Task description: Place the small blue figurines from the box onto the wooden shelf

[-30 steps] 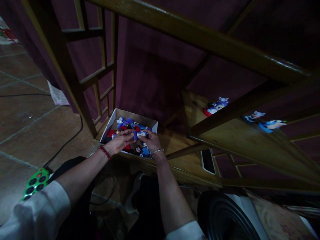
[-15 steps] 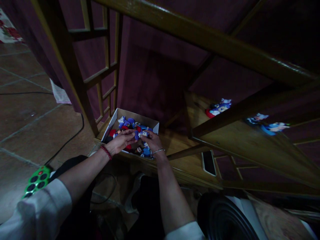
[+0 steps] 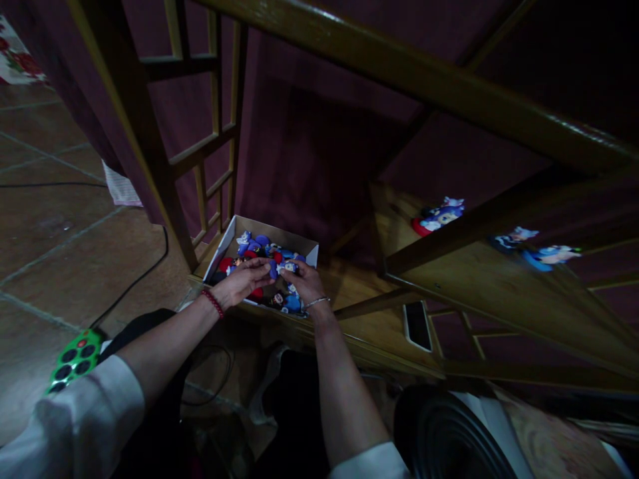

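A tall brown wooden shelf unit with lattice sides [image 3: 424, 86] surrounds the fingers on the far side and to the right, and its flat, light-brown lower board [image 3: 352, 287] runs beneath and beyond them. On that board sits a shallow, rectangular white cardboard box with a brown inside [image 3: 312, 253], open at the top, directly under the fingers. Reaching in over its near side are the left hand [image 3: 240, 284] and the right hand [image 3: 308, 285], the two facing each other over the contents. A flat black rectangular slab with a pale rim [image 3: 417, 326], perhaps a phone, lies well to the right of the fingers. Higher and farther right, on a raised board, are three small painted figurines, one on a red base [image 3: 443, 214] and two bluish ones [image 3: 517, 237] [image 3: 552, 255]. Around and below the fingertips, purple, red and blue figurines [image 3: 254, 245] lie jumbled in the box. Smallest of all is the piece between the hands, a white-and-blue figurine with a purple base [image 3: 286, 267]; the left fingers are lightly curled, almost closed at its base, and the right thumb and fingers pinch its other end. The step in hand looks like handling this one piece over the box; moving on from here calls for a secure pinch by at least one hand and enough lift to clear the neighbours and the wall.
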Demonstrator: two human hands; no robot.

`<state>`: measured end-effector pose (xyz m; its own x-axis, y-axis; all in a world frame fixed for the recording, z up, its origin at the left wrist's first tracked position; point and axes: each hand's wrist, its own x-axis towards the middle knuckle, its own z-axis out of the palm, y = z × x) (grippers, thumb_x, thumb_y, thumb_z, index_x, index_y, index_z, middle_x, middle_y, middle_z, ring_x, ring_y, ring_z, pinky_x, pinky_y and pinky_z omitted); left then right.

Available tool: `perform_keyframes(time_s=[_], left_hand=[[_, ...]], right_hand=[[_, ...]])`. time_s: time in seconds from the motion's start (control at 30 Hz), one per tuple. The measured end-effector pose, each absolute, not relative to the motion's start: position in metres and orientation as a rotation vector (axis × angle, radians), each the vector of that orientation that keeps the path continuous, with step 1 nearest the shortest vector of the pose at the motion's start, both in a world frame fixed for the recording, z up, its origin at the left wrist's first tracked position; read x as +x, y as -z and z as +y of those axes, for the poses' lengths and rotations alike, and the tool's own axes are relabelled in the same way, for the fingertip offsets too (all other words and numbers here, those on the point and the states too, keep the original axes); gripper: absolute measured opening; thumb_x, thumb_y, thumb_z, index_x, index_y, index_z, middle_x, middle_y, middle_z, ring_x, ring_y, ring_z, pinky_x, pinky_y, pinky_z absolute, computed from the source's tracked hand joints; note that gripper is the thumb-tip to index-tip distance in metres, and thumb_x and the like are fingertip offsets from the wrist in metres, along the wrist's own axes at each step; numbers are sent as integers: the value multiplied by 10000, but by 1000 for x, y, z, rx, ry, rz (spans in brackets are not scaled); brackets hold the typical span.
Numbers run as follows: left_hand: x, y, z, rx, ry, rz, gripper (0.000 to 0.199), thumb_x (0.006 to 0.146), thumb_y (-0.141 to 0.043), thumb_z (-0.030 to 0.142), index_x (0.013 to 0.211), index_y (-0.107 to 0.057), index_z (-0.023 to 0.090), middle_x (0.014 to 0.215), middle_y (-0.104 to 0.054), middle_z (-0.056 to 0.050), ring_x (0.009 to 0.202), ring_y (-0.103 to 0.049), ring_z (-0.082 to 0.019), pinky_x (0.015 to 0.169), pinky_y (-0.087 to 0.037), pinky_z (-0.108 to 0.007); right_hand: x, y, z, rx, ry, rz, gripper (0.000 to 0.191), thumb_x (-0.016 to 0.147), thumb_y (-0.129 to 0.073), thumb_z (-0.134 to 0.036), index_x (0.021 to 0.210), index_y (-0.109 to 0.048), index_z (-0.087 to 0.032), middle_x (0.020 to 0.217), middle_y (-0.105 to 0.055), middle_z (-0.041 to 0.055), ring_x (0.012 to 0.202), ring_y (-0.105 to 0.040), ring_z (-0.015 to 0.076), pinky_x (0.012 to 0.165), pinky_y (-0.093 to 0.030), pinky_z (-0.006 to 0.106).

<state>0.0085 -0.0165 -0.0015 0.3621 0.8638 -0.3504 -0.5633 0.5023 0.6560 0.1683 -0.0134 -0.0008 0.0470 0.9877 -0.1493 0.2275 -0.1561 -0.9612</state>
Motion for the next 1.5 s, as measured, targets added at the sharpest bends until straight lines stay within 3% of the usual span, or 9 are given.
perform_keyframes(time_s=[0.97, 1.5], left_hand=[[4, 8, -13, 522, -948, 703, 122, 690, -645, 164, 791, -595, 117, 768, -633, -42, 739, -605, -129, 737, -505, -300], [6, 5, -17, 481, -927, 818, 84, 680, -649, 164, 681, -606, 91, 688, -628, -39, 683, -592, -122, 739, -513, -352]], right_hand=[[166, -3, -15, -1368, -1318, -1202, 361, 521, -697, -306, 851, -610, -188, 760, -637, -3, 718, -579, 142, 680, -459, 274], [166, 2, -19, -1524, -1067, -1487, 288, 608, -625, -311, 876, -619, -205, 714, -628, -21, 653, -572, 128, 613, -463, 235]])
